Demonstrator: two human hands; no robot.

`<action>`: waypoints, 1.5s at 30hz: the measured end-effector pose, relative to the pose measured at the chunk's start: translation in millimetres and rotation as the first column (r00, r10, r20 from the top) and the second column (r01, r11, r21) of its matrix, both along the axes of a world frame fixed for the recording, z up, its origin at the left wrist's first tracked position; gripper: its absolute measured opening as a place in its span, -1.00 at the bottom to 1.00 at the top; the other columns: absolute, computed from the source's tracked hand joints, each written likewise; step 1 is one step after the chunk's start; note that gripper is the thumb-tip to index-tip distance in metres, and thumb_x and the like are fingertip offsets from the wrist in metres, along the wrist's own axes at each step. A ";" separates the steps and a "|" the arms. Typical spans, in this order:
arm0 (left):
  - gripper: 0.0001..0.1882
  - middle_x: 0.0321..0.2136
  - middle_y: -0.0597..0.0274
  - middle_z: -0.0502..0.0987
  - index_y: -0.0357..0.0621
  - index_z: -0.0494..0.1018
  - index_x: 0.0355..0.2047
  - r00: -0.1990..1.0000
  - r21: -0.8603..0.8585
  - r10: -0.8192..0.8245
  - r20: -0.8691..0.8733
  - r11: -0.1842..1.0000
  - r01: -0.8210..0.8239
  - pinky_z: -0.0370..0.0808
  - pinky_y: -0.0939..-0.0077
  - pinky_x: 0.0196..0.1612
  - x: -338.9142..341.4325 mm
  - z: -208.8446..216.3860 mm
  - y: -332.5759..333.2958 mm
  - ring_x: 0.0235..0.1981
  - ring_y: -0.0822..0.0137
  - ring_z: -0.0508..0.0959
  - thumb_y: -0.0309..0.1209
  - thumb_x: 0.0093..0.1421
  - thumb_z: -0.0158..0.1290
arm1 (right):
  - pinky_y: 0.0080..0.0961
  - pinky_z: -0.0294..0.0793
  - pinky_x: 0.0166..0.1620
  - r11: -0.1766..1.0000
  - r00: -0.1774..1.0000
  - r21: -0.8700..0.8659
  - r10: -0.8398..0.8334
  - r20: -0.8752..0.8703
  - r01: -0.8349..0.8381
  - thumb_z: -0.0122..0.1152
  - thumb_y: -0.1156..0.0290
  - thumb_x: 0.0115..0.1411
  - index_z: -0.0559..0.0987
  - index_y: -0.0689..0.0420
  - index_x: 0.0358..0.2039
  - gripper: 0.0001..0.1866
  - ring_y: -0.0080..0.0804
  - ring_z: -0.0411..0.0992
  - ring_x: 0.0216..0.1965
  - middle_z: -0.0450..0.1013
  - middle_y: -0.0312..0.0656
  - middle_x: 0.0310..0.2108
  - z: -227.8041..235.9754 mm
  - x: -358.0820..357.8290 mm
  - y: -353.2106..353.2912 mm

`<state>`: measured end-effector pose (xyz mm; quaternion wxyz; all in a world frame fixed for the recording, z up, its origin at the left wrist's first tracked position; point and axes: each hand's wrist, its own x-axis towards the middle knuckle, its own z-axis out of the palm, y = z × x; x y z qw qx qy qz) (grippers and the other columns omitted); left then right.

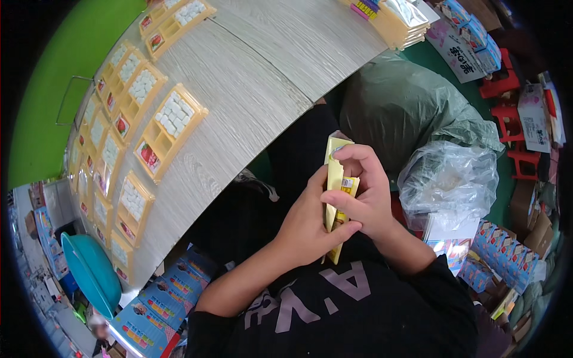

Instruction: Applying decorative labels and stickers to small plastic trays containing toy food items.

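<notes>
In front of my chest, both hands hold a pale yellow plastic tray (335, 173), turned nearly edge-on. My left hand (303, 218) wraps its near side, with the thumb reaching across the lower part. My right hand (371, 194) grips the other side, its fingers bent over the top end and its thumb pressed inward. Between the hands shows a small yellow printed piece (348, 184); I cannot tell whether it is loose or part of the tray. Fingers hide most of the tray's face.
On the grey wooden table (250, 77) stand several yellow trays (173, 125) with white pieces and strawberry pictures. A stack of trays (406, 24) sits at the far edge. Plastic bags (447, 179), red stools (498, 77) and boxes are at right; a teal basin (89, 274) is at left.
</notes>
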<state>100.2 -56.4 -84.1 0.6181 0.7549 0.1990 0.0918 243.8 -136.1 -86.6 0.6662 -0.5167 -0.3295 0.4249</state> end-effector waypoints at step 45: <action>-0.71 -0.11 0.20 0.61 -0.31 0.46 0.07 0.899 -0.271 0.303 -0.317 0.879 -0.391 0.53 0.49 -0.11 -94.1 -80.6 25.5 -0.16 0.46 0.57 -0.38 0.45 0.01 | -0.66 0.36 -0.21 0.866 0.872 -0.473 0.098 0.479 0.163 0.11 0.48 0.39 0.53 0.23 -0.01 -0.79 -0.67 0.37 -0.31 0.50 -0.36 -0.30 -50.4 157.3 -51.2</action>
